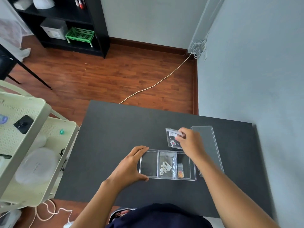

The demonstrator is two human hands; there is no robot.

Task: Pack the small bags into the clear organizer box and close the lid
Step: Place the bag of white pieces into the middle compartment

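The clear organizer box (148,175) lies open on the dark table, split into three compartments. My left hand (131,163) grips its left end, fingers around the wall. The middle compartment holds a bag of white flowers (165,167); the right one holds a small bag of orange pieces (180,171). The left compartment looks empty. My right hand (191,142) pinches a small clear bag (172,140) with a label and tiny charms, held just beyond the box's far wall. The clear lid (212,145) lies flat on the table to the right of the box.
The dark table (115,137) stands against a grey wall on the right. A pale green cart (41,129) with a black item and white lids stands left of the table. A cord crosses the wooden floor beyond; a black shelf stands far back.
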